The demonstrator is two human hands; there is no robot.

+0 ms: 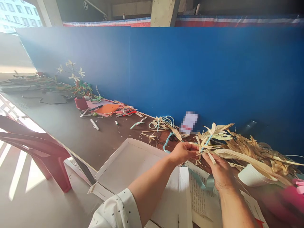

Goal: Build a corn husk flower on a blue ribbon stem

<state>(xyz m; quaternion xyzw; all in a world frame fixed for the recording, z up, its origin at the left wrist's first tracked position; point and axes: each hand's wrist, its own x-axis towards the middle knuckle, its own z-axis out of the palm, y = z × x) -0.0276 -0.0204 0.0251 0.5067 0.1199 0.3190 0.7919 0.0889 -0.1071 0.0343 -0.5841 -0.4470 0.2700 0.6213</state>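
A dotted sleeve (118, 207) is seen at lower centre; right of centre, a husk flower (206, 147) is pinched by the left hand (184, 153) and right hand (220, 169), presumably for steadiness.

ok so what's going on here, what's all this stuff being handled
A person's left hand and right hand are together holding a straw-coloured, flower-shaped piece of dried leaf strips with a light-blue stem. The left forearm reaches across an open, pale cardboard box. Just beyond the right hand lie a loose heap of tan dried leaves and a white cup. Farther left, a similar pale flower spray stands over the long, dark brown table.
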